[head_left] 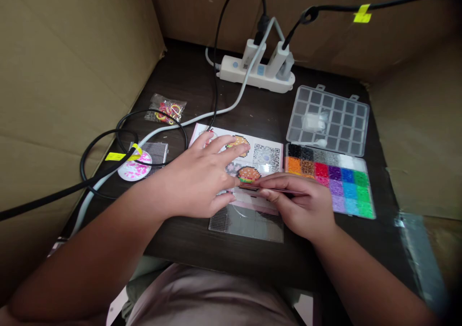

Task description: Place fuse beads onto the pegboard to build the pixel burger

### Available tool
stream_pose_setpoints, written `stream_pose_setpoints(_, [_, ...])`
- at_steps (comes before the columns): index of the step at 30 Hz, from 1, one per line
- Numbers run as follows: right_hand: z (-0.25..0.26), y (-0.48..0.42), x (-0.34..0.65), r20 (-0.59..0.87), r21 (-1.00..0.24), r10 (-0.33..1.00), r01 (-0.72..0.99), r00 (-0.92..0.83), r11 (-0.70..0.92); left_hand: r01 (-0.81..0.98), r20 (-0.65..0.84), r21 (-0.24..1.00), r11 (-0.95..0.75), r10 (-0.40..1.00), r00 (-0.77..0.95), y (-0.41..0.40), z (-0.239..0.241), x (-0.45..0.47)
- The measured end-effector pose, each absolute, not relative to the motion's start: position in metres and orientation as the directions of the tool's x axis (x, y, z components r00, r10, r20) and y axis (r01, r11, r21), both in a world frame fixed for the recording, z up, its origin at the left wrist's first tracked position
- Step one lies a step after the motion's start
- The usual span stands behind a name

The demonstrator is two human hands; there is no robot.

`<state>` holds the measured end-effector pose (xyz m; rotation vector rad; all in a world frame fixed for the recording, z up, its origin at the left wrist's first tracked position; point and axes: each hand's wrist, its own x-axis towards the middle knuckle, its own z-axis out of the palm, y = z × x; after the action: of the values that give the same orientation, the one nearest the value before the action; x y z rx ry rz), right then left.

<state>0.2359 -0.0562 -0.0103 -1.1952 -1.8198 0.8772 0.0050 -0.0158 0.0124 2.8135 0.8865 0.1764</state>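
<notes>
My right hand (306,203) pinches thin pinkish tweezers (277,189), whose tips point left over a burger made of small beads (249,173). The burger sits on a clear pegboard (249,225), which lies partly over a printed pattern sheet (269,138). Spread across the left part of the sheet and board is my left hand (202,179), fingers apart, its thumb side close to the tweezer tips. It covers much of the sheet. To the right of my right hand stands a compartment box of coloured beads (348,190).
The box's clear lid (328,119) lies open behind it, holding a small bag (314,121). A power strip (256,76) with cables is at the back. On the left are a bag of coloured rings (166,109), a round dish of pink beads (134,166) and looping black cables (83,165).
</notes>
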Motion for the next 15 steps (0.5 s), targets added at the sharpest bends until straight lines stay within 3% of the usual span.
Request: stream_pose_setpoints(15, [-0.0099, -0.0570, 0.2350, 0.199, -0.860, 0.947, 0.418, -0.254, 0.293, 0.544, 0.091, 0.225, -0.809, 0.573, 0.815, -0.0158, 0.0120, 0.0039])
